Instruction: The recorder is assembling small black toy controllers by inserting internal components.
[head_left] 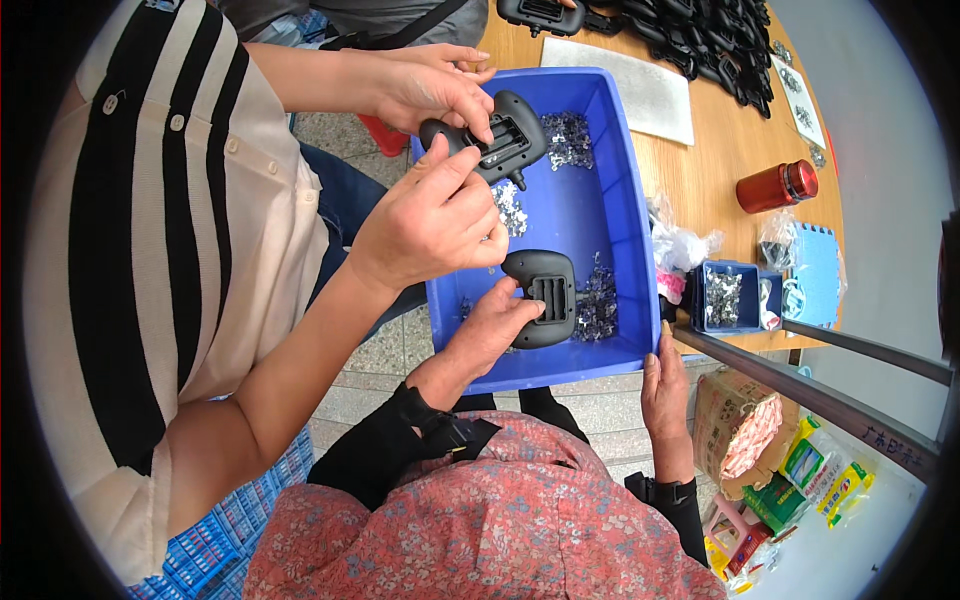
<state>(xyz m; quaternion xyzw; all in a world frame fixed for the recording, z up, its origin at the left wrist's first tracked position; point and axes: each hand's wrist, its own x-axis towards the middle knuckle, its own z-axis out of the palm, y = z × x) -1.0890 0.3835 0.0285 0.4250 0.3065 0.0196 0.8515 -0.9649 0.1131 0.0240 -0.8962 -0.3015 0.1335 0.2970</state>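
Note:
My left hand [490,328] holds a black game-controller-shaped housing [545,300] over the near part of a blue plastic bin [632,215]. The thumb lies on its face beside a slotted battery bay. My right hand [667,395] is beside the bin's near right corner, holding nothing that I can see, its fingers stretched out. Small metal pieces [597,305] lie in clusters inside the bin. At the left, a co-worker in a striped shirt holds a similar black housing [510,140] above the bin, the fingers of both hands at its battery bay.
A wooden table [715,165] carries a pile of black housings [690,45], a white foam sheet [630,90], a red flask [775,187] and a small blue box [727,295] of metal pieces. A metal rail [800,375] crosses at right, above a cardboard box [735,430].

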